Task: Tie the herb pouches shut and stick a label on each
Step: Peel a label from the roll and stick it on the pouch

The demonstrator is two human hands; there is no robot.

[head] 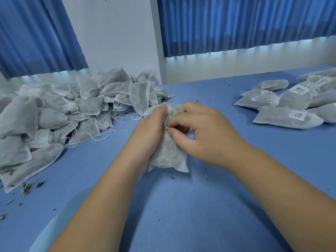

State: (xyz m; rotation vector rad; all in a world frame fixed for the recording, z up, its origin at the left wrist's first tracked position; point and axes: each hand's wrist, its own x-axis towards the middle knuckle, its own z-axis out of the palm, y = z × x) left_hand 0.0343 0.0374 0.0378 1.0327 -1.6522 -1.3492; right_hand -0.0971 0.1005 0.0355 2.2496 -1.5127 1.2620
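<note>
Left hand (145,131) grips the pouch (168,155); right hand (196,131) pinches its string (168,118), which might slip or snap.

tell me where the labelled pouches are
Head view: the labelled pouches lie on the right side of the table, opposite the unlabelled pile at left.

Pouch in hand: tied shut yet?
Neck gathered, knot cannot tell: left hand grips the pouch, right hand pinches its string.
</note>
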